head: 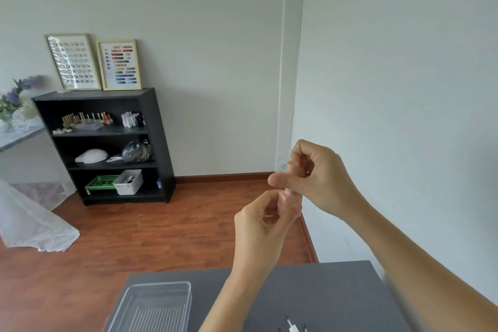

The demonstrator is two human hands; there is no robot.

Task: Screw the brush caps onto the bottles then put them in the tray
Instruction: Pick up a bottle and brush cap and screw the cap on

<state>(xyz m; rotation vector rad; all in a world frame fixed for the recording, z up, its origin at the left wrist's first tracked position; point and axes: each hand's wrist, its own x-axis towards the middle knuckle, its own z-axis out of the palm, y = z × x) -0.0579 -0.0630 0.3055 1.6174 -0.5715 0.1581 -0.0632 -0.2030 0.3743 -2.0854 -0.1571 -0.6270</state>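
Pink glass is showing between the fingers: the bottle (289, 203) is being held up in the air, well above the grey table (323, 291), with the left hand (260, 224) curling round its body from below. The right hand (315, 170) is sitting on top of it, thumb and fingertips pinching the cap (293, 170), though most of the cap is hiding behind the fingers, so I cannot tell how far it is threaded on.

Judging from this, the main risk is the cap going on crooked and jamming, since the brush stem has to be passing straight down the narrow neck while the hands are working in mid-air with nothing bracing them. A slip of the lower grip would be sending the bottle down onto the table or the wooden floor (161, 237), and polish could be spilling if the cap is loose.

Below and to the left, the clear plastic tray (161, 288) is waiting at the table's edge, nothing visibly lying in it. A few small brush caps (292, 327) are lying at the near edge, partly cut off. Nothing is blocking the way down to the tray. Farther off, a black shelf (107, 148) is standing against the wall
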